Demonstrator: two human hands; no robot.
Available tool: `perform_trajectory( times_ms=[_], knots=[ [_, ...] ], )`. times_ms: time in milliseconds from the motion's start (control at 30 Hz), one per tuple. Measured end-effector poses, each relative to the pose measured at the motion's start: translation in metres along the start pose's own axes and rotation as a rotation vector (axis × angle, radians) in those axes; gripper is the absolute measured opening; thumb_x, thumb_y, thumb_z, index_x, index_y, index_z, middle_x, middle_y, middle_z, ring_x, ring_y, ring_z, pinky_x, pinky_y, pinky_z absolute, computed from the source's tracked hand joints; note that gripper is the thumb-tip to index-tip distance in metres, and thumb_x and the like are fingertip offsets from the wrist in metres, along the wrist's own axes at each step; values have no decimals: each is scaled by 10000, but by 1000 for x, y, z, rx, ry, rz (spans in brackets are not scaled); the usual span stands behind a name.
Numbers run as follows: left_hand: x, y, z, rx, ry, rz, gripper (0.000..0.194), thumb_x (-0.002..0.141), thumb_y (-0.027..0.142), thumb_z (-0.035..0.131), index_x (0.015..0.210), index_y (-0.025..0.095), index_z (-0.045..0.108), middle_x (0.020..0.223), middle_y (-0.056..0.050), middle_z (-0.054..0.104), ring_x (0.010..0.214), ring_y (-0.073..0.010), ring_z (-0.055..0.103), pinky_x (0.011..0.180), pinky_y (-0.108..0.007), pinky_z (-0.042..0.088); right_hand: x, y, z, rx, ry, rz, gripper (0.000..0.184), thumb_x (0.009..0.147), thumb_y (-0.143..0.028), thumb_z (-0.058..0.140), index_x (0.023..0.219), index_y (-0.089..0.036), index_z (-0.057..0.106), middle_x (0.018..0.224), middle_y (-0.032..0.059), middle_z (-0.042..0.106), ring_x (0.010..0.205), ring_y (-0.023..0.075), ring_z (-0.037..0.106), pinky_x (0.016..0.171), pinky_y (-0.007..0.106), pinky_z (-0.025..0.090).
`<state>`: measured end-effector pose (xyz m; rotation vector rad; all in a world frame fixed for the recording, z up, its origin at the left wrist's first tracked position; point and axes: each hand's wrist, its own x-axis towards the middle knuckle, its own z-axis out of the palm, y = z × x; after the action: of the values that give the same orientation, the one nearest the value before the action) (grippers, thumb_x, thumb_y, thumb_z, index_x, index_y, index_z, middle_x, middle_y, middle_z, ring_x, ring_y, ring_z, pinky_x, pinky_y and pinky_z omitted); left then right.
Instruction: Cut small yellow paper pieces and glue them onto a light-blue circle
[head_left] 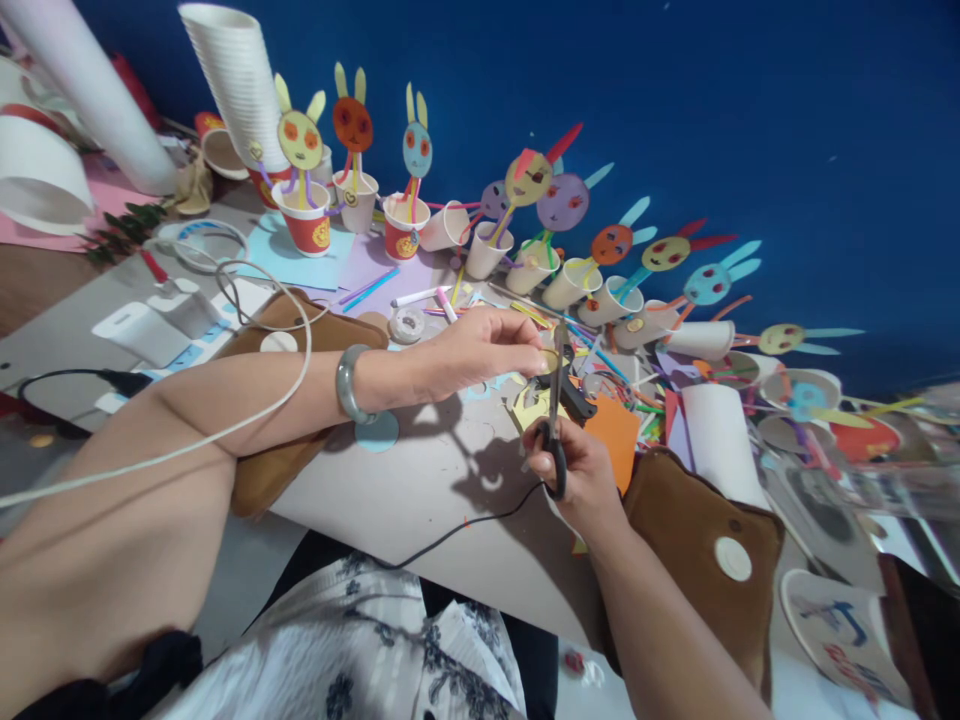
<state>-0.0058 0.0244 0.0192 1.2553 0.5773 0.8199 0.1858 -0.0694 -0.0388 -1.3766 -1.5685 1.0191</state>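
My right hand [574, 470] grips black-handled scissors [556, 410], blades pointing up and away. My left hand [480, 350], with a grey-green bangle [351, 383] on the wrist, pinches a small yellow paper piece [553, 361] at the scissor blades. Both hands work above a grey table [435, 480] strewn with paper scraps. An orange paper sheet [616, 430] lies just right of the scissors. Behind the hands stands a row of paper cups holding paper rabbit faces on straws, such as a yellow one [300, 140] and an orange one [352, 123].
A tall stack of white cups [236, 80] stands at the back left. Brown cushions lie on the left [285, 330] and right [705, 550]. A white cable [300, 370] crosses my left arm; a thin black cable [465, 525] runs over the table. A blue wall [675, 100] rises behind.
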Motion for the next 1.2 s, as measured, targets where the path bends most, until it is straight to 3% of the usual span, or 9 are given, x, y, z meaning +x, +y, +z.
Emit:
perform_trajectory(
  times_ms=[600,1200],
  knots=[
    [1,0,1,-17,46,37,171,729,41,603,610,140,532,605,51,508,632,-52,474,655,-215,397,0,-2,0,38,-2,7,568,629,-702,783,589,-207,506,614,-5,551,559,126,433,531,276,349],
    [1,1,0,-52,13,33,131,730,72,630,639,135,559,616,52,537,629,-50,488,677,-220,421,0,0,1,58,13,-9,556,620,-672,806,577,-202,513,603,-6,560,554,124,444,528,269,347]
  ],
)
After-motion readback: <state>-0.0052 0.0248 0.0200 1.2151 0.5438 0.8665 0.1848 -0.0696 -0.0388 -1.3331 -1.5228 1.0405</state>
